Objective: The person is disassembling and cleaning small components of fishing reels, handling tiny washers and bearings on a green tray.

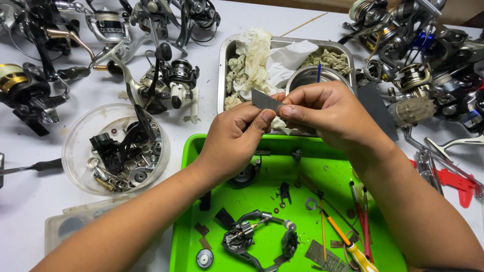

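Below my hands, loose reel parts (pixel 262 234) litter the green tray (pixel 184 201); at 12 o'clock my left hand (pixel 234 138) and right hand (pixel 322 108) pinch a grey sandpaper strip (pixel 265 102), which I judge could slip and scatter them.

Head camera looking steeply down from close above, facing forward over a green tray (pixel 184 201) and white table (pixel 30 201), both forearms entering from below.

The left hand (pixel 233 138) and right hand (pixel 322 111) pinch a small grey rectangular strip of abrasive paper (pixel 265 101) between thumbs and forefingers above a bright green plastic tray (pixel 187 201). The tray holds a partly dismantled fishing reel body (pixel 242 236), screwdrivers and small washers. A clear round plastic bowl (pixel 75 146) of reel parts stands left on the white tabletop (pixel 30 201).
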